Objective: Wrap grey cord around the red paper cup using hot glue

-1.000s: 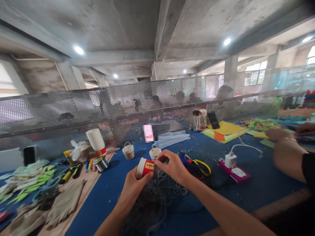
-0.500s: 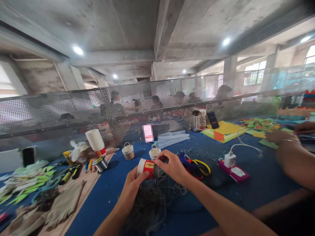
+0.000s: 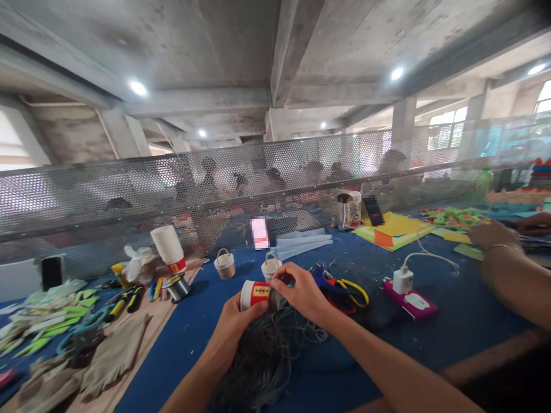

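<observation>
"Since the earlier frame, the thumb of our left hand [image 3: 235,320] has crept a little further along the cup [image 3: 259,291]; our right hand [image 3: 306,292] has hardly moved."

"How do our fingers stand?"

"Left ones grip the cup, thumb across the near side. Right ones have their tips together at its other end; whether a strand is caught between them, we can't tell."

"And where does the cup sit?"

"On its side in our left hand, above the bench [image 3: 370,358], white end to our left, gray cord [image 3: 274,303] around the right end."

"Will it be easy for us to handle?"

"Light, we'd judge, and thin-walled like paper: it should hold its shape under a gentle grip but dent under a hard squeeze. Its red label looks smooth, so cord might slip there."

"Where should we take hold, then?"

"Around the wall towards the white end, fingers spread, leaving the corded end free."

"What about the tangle [image 3: 262,367] below our wrists?"

"Limp stuff, probably quick to snag; we'd lift strands singly. Further out, two baskets, one left [image 3: 224,266] and one right [image 3: 270,266], stand upright with handles raised, and the stack [image 3: 166,244] leans well to our left."
</observation>
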The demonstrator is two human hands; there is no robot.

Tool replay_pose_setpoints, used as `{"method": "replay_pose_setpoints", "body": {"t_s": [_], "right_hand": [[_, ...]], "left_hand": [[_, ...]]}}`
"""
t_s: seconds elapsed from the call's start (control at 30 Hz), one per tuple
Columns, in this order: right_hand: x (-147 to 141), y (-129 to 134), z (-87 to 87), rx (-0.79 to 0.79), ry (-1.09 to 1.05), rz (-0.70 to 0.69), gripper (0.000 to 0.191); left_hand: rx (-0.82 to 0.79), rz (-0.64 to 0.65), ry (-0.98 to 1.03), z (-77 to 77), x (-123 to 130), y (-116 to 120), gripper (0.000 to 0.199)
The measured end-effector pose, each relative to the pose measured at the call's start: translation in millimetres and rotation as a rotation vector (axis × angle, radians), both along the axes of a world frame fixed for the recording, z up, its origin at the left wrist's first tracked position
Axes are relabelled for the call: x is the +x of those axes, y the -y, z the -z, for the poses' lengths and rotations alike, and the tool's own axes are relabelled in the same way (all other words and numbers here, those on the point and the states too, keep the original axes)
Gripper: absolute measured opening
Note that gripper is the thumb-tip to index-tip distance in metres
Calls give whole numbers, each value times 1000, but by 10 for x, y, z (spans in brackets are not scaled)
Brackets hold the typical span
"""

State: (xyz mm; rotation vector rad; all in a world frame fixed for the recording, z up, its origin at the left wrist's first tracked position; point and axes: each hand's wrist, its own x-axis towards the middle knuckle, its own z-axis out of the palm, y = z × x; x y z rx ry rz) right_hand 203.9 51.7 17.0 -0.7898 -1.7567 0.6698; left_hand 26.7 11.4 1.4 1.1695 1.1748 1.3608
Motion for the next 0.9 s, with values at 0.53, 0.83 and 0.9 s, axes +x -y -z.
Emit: {"method": "replay_pose_setpoints", "body": {"t_s": [0.53,0.83,0.9], "right_hand": [[29,87,-55,71,-11,-60,8],[40,127,-104,145,32,-107,11],[51,132,-126,160,59,-122,11]], "left_hand": [[70,-35,-94,-42,-2,-1,43],[58,-63,-124,-140,18,32,42],[69,-84,-130,-142,16,30,42]]}}
